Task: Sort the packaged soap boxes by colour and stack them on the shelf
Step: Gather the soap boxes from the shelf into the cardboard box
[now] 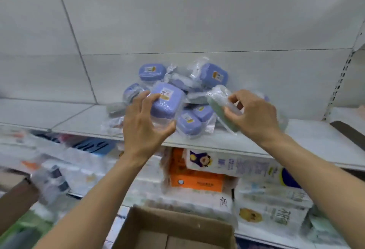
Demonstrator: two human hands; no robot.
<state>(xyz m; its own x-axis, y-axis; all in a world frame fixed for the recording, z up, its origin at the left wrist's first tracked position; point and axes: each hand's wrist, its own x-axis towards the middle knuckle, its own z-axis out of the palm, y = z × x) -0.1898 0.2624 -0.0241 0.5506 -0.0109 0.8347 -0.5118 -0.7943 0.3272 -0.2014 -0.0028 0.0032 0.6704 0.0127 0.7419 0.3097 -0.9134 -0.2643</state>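
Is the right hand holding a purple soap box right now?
No, the right hand pinches a green soap box in clear wrap, while the left hand grips the purple soap box.

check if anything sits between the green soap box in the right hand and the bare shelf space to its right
Nothing visible does. The right hand pinches the green soap box at the pile's right edge, and the shelf beside it lies bare.

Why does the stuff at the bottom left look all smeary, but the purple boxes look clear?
In the head view, motion blur smears the lower-left goods; the purple soap box under the left hand is fairly sharp, its plastic wrap catching small glints; the right hand pinches a green soap box, slightly soft; the wide lens bends the shelf edge.
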